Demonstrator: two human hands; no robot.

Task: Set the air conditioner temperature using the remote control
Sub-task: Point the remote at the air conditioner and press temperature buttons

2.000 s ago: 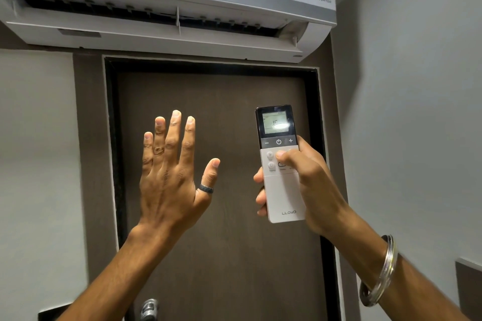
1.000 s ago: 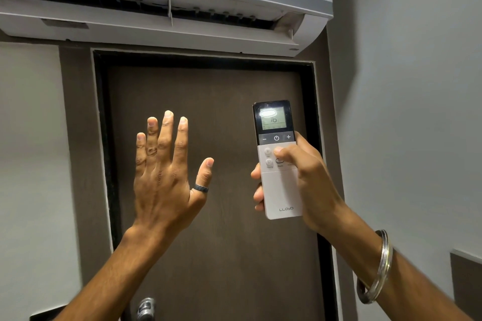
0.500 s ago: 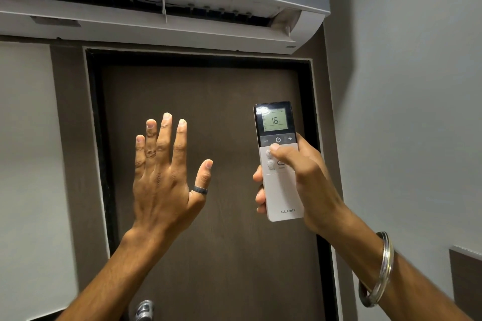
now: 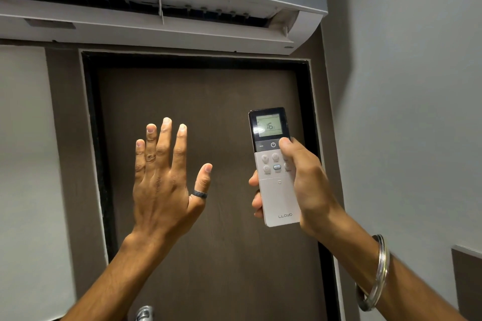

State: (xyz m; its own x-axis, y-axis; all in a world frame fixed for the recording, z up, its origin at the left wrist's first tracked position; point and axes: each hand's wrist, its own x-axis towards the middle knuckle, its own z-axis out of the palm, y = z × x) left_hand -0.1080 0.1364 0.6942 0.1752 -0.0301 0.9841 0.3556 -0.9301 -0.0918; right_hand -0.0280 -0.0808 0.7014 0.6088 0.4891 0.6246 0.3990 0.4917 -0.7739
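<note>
A white Lloyd remote control (image 4: 279, 198) with a dark top is held upright in my right hand (image 4: 309, 185). Its lit display reads 16. My right thumb rests on the upper right of the button strip, covering the plus key beside the power symbol. My left hand (image 4: 164, 182) is raised, palm forward and fingers spread, below the white wall air conditioner (image 4: 161, 31). The unit's flap hangs open above the door. A dark ring sits on my left thumb.
A dark brown door (image 4: 208, 112) in a black frame stands straight ahead under the unit. Its metal handle (image 4: 143, 314) shows at the bottom edge. A grey wall (image 4: 404, 112) runs close on the right.
The display went from 17 to 16. My right thumb slid up from the lower buttons to the top button strip. The view drifted down and left; my left hand stayed raised.
</note>
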